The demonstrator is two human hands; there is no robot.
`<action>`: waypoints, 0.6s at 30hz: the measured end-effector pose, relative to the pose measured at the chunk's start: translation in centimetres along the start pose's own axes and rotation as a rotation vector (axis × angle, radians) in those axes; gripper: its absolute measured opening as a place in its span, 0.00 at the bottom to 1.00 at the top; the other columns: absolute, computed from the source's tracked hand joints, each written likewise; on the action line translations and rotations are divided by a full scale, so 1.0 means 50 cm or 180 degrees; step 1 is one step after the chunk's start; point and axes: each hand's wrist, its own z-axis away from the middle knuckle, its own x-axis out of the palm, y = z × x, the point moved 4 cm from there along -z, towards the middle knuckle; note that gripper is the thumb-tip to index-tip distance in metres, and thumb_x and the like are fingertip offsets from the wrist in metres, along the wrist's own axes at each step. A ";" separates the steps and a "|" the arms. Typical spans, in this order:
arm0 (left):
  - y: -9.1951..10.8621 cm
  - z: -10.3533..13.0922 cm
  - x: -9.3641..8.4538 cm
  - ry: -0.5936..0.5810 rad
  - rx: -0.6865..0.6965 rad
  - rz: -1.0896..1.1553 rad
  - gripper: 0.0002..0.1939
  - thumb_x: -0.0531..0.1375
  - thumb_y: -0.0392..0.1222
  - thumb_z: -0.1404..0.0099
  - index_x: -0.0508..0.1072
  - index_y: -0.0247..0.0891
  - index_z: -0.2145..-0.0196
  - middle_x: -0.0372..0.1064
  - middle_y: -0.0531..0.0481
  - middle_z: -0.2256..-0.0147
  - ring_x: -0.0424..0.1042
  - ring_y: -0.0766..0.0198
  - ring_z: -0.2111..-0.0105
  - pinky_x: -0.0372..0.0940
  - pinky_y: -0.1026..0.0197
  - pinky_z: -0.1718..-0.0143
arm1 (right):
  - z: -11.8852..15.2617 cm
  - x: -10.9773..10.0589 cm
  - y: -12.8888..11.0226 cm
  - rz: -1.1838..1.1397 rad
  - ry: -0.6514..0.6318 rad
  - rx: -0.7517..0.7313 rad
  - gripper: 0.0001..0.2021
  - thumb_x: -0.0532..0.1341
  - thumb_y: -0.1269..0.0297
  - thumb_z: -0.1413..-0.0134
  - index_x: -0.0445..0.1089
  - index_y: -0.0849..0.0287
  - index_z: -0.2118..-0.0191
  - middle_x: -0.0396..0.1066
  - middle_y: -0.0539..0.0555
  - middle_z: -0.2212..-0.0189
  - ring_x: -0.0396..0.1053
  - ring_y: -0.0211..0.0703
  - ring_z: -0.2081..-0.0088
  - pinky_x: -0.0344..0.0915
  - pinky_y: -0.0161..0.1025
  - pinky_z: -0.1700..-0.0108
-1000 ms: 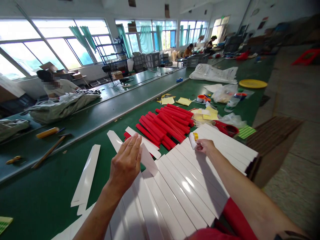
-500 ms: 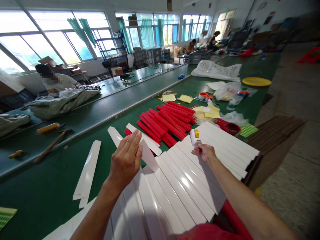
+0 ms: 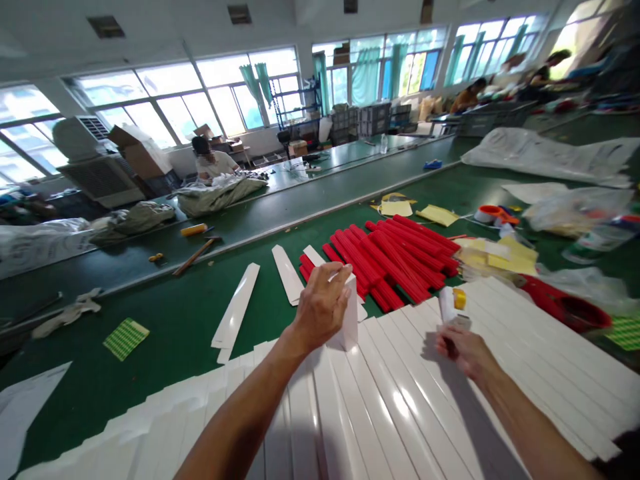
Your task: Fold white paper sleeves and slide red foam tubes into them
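My left hand [image 3: 323, 303] has its fingers bent around the raised end of a glossy white flat box [image 3: 347, 327], tilted up from the row. Beneath both hands lie several long white flat boxes [image 3: 400, 373], side by side and overlapping. My right hand [image 3: 463, 350] is closed in a pinch over them; whatever may be between the fingertips is too small to make out. Just beyond those fingertips is a small white dispenser [image 3: 447, 305] with a yellow part. Ribbed red rods [image 3: 390, 260] lie in a pile beyond the row.
Loose white strips [image 3: 237, 307] rest on the green table [image 3: 190, 333] at left. Yellow paper [image 3: 513, 257], an orange-handled tool [image 3: 495, 213], plastic bags [image 3: 575, 210] and a red tape dispenser [image 3: 565, 303] crowd the right. A person [image 3: 215, 160] sits across the tables.
My view has swung left, so everything sits further right. The white box end under my left hand now stands more upright, with the fingers curled round it. My right hand stays near the dispenser.
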 end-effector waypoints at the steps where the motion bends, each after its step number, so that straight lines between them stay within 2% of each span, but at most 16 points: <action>1: 0.003 -0.001 0.002 -0.0011 0.0012 0.0010 0.19 0.51 0.37 0.29 0.65 0.33 0.42 0.66 0.38 0.51 0.67 0.56 0.49 0.69 0.52 0.48 | 0.020 0.029 -0.017 -0.0076 -0.0144 0.0016 0.14 0.73 0.66 0.66 0.65 0.56 0.79 0.65 0.50 0.84 0.63 0.36 0.84 0.65 0.34 0.84; 3: 0.009 -0.002 0.007 -0.0013 0.0048 0.0009 0.20 0.51 0.37 0.29 0.64 0.35 0.41 0.67 0.39 0.51 0.67 0.56 0.49 0.69 0.52 0.48 | 0.069 0.100 -0.075 -0.0222 -0.0534 -0.0132 0.15 0.75 0.61 0.66 0.69 0.57 0.74 0.69 0.50 0.79 0.65 0.35 0.82 0.66 0.32 0.82; 5: 0.013 -0.003 0.013 -0.0013 0.0075 -0.0047 0.24 0.51 0.37 0.29 0.59 0.35 0.37 0.68 0.39 0.50 0.67 0.56 0.50 0.68 0.51 0.48 | 0.131 0.180 -0.156 -0.0232 -0.1159 -0.0614 0.17 0.74 0.57 0.61 0.71 0.59 0.68 0.71 0.50 0.77 0.66 0.35 0.82 0.68 0.34 0.80; 7: 0.014 -0.003 0.017 -0.0002 0.0063 -0.0112 0.27 0.51 0.38 0.29 0.53 0.34 0.34 0.68 0.38 0.50 0.67 0.55 0.51 0.67 0.51 0.48 | 0.191 0.245 -0.227 -0.0155 -0.1551 -0.0957 0.16 0.73 0.55 0.57 0.72 0.60 0.68 0.71 0.49 0.78 0.66 0.35 0.83 0.69 0.34 0.81; 9: 0.015 -0.001 0.019 0.0021 0.0027 -0.0142 0.30 0.51 0.38 0.29 0.48 0.33 0.33 0.68 0.37 0.50 0.68 0.54 0.52 0.67 0.51 0.49 | 0.236 0.291 -0.270 -0.0052 -0.1752 -0.1170 0.16 0.72 0.54 0.55 0.72 0.61 0.68 0.71 0.49 0.78 0.67 0.36 0.83 0.69 0.34 0.80; 12: 0.015 0.005 0.021 0.0072 -0.0026 -0.0116 0.32 0.51 0.38 0.30 0.46 0.33 0.32 0.68 0.36 0.49 0.68 0.53 0.51 0.67 0.50 0.48 | 0.261 0.329 -0.283 0.0075 -0.1812 -0.1259 0.16 0.71 0.54 0.55 0.72 0.62 0.69 0.71 0.50 0.78 0.68 0.35 0.82 0.69 0.32 0.81; 18: 0.012 0.010 0.024 0.0182 -0.0099 -0.0124 0.34 0.50 0.36 0.31 0.40 0.30 0.32 0.66 0.33 0.47 0.69 0.52 0.49 0.67 0.49 0.47 | 0.255 0.358 -0.268 0.0358 -0.1785 -0.1241 0.19 0.72 0.52 0.58 0.69 0.62 0.68 0.71 0.50 0.81 0.66 0.35 0.84 0.65 0.31 0.84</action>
